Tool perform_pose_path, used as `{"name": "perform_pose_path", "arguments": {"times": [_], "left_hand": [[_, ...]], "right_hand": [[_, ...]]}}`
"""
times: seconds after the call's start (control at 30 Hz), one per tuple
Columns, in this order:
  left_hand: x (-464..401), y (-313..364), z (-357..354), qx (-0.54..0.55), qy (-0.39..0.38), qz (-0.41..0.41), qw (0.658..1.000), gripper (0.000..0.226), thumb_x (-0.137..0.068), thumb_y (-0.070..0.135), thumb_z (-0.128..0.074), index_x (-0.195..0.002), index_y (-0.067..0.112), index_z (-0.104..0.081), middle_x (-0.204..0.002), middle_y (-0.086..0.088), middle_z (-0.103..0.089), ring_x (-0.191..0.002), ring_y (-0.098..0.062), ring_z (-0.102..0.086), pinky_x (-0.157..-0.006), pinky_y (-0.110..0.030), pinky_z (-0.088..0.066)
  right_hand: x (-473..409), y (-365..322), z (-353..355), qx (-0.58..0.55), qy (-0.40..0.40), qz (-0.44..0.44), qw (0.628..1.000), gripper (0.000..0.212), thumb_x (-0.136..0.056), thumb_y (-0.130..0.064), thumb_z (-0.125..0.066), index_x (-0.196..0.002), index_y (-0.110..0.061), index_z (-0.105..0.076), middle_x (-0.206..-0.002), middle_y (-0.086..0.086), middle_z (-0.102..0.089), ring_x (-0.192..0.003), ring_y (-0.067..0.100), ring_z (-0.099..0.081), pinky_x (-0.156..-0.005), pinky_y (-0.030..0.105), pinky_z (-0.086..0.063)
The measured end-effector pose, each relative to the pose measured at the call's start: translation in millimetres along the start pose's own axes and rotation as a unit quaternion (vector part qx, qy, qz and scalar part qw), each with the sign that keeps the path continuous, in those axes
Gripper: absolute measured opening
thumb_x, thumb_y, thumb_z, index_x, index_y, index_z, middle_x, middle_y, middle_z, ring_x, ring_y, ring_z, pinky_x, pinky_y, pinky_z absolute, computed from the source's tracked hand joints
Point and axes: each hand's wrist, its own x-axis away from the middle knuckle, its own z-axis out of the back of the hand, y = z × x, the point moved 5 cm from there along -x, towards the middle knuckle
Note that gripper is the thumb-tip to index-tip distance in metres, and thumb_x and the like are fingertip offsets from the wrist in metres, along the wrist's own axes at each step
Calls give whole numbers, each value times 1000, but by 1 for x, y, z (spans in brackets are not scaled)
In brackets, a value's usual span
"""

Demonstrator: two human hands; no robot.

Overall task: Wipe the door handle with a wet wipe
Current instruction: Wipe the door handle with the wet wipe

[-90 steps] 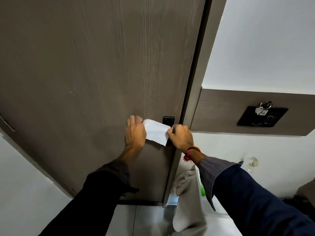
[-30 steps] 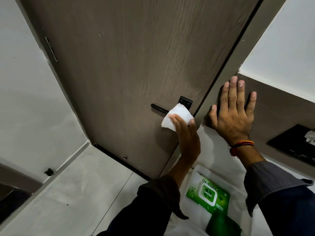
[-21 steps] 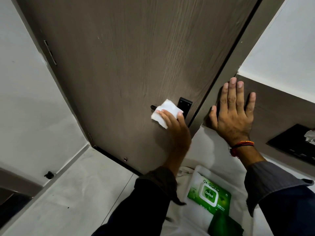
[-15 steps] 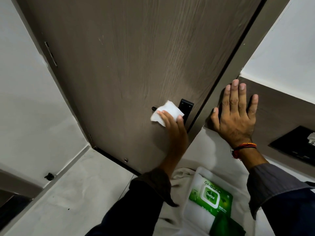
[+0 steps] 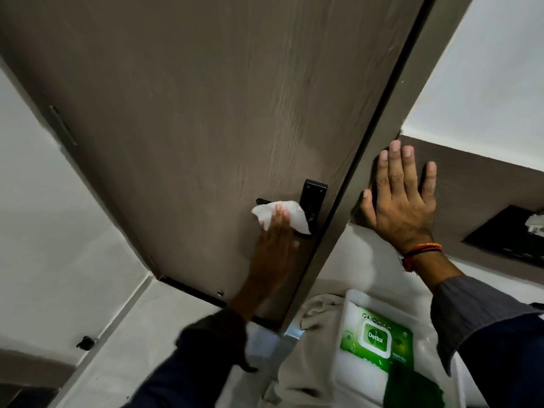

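Observation:
A black lever door handle (image 5: 312, 195) with a square plate sits on the brown wooden door (image 5: 223, 107), near the door's right edge. My left hand (image 5: 275, 240) presses a white wet wipe (image 5: 290, 213) over the lever, so only the lever's left tip and the plate show. My right hand (image 5: 401, 207) lies flat, fingers spread, on the brown wall panel just right of the door frame. It holds nothing.
A green and white pack of wet wipes (image 5: 375, 346) lies below on a white surface, beside a beige cloth (image 5: 318, 328). A black switch plate (image 5: 506, 237) is on the wall panel at the right. Light floor tiles (image 5: 147, 334) lie at the lower left.
Three seconds ago both hands held the wipe at the handle. Since then my right hand has rested on the wall panel, and my left hand has rubbed the wipe left and right along the lever.

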Motion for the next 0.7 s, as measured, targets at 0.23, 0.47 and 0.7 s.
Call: {"name": "perform_pose_path", "arguments": {"times": [0.23, 0.47, 0.7], "left_hand": [[-20, -73, 30, -187, -80, -284, 937, 60, -103, 18, -42, -160, 13, -22, -168, -5, -21, -155, -21, -20, -125, -55, -19], [-33, -47, 24, -152, -91, -355, 918, 66, -101, 21, -56, -159, 14, -26, -167, -7, -26, -154, -27, -23, -126, -54, -20], [-54, -16, 26, -175, -58, -403, 897, 61, -100, 18, -57, -156, 16, -34, -164, -2, -33, -152, -22, -31, -123, -50, -30]], "right_hand": [[-1, -3, -2, 11, -6, 2, 1000, 78, -104, -42, -38, -165, -2, -11, -175, 13, 8, -163, 28, 6, -132, 52, 5], [7, -4, 5, 32, -11, -31, 999, 78, -103, -42, -38, -165, -2, -13, -175, 14, 4, -163, 29, 1, -133, 53, 4], [-4, -7, -2, 12, -4, -3, 1000, 79, -102, -41, -41, -165, -3, -13, -175, 14, 5, -163, 28, 0, -133, 52, 3]]}}
